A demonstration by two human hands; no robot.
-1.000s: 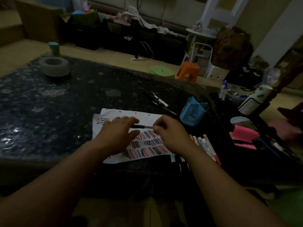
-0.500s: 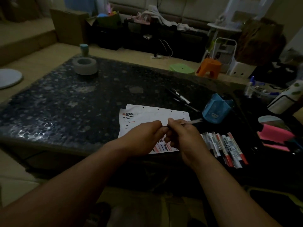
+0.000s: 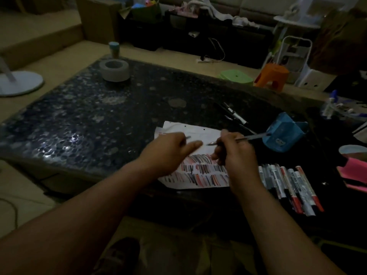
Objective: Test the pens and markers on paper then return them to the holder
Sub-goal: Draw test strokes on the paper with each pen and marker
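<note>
Dark speckled table (image 3: 79, 126) held the striped paper (image 3: 206, 175). Right hand (image 3: 236, 155) gripped a bare-tipped pen (image 3: 252, 137) just above it. Left hand (image 3: 166, 151) pinched what looked like the cap (image 3: 187, 137). Blue holder (image 3: 282, 135) sat at two o'clock. Best to press softly on a white spot.

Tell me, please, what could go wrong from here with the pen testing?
1. The bare tip of the pen in the right hand points at the left hand, which pinches the cap; it may ink a finger.
2. The pen's back end is close to the blue holder and might nudge it.
3. The right forearm could sweep the markers off the table.
</note>
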